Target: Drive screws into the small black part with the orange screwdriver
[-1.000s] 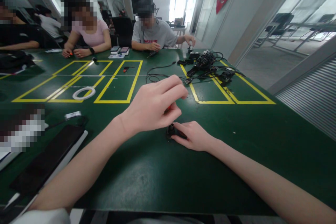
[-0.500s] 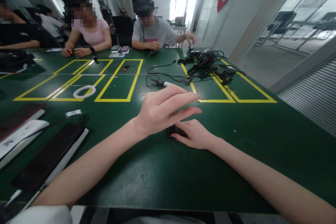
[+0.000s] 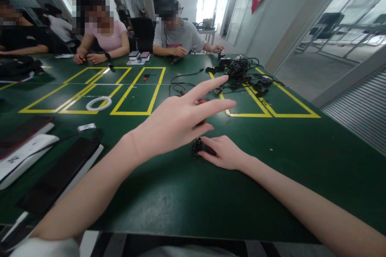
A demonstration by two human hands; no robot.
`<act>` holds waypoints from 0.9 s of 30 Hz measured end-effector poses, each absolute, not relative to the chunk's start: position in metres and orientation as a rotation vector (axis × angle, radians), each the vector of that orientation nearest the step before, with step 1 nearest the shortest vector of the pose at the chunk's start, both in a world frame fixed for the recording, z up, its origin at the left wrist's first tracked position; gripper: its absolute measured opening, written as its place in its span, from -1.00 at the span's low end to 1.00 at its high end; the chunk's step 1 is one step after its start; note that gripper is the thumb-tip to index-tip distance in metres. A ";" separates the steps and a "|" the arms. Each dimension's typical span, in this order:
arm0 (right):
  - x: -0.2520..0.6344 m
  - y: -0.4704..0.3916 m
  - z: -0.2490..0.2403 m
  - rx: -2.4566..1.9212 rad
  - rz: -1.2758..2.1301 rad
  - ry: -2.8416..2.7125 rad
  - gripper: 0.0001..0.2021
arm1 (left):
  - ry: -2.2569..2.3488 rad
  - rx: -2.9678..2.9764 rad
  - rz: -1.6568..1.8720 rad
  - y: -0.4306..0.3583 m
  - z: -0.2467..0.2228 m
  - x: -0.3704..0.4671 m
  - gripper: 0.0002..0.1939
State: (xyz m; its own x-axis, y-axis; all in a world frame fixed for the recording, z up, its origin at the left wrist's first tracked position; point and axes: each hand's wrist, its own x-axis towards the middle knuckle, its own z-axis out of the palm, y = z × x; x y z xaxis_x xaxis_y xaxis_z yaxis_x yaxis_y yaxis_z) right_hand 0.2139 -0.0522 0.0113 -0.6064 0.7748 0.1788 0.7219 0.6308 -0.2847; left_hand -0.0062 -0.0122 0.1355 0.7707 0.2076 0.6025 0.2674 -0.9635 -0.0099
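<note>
Since half a second ago, the left hand has been pulled back a little to the left, and its fingers have been spread apart. With that move, the round top of a small black part has been uncovered. The right hand has been kept in nearly the same place.

The black part is held by the right hand, with a narrow grip between thumb and finger. It is seen near the middle of the green surface, just below the left hand in the view, with its round top pointed up. Bits of a red thing are seen between the fingers of the left hand. Most of it is hidden, so it cannot be told if it is held by the left grip.

Farther off, boxes are marked on the surface with yellow tape. A white ring is laid flat partly on the tape, to the left. A pile of black cables is heaped at the far right. A long black slab and a white case are set at the near left. Across the surface, a person in pink and a person in grey are seated.
</note>
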 end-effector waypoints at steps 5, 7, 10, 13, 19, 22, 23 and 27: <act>0.214 -0.053 0.012 -1.214 0.266 -2.566 -0.76 | -0.440 -2.591 -0.971 -0.012 0.123 0.007 -0.70; 0.215 -0.052 0.010 -1.211 0.262 -2.565 -0.76 | -0.428 -2.496 -1.035 -0.011 0.118 0.011 -0.78; 0.215 -0.051 0.007 -1.207 0.254 -2.559 -0.76 | -0.403 -2.449 -1.102 -0.012 0.116 0.015 -0.77; 0.216 -0.050 0.004 -1.206 0.247 -2.549 -0.76 | -0.373 -2.551 -1.084 -0.014 0.118 0.016 -0.84; 0.216 -0.051 0.005 -1.201 0.245 -2.542 -0.76 | -0.281 -2.797 -0.978 -0.019 0.125 0.016 -0.60; 0.215 -0.051 0.007 -1.196 0.255 -2.548 -0.78 | -0.327 -2.791 -0.962 -0.018 0.125 0.014 -0.58; 0.215 -0.051 0.008 -1.196 0.257 -2.549 -0.78 | -0.334 -2.779 -0.947 -0.017 0.125 0.013 -0.56; 0.215 -0.052 0.010 -1.197 0.256 -2.551 -0.78 | -0.340 -2.725 -0.878 -0.011 0.121 0.010 -0.54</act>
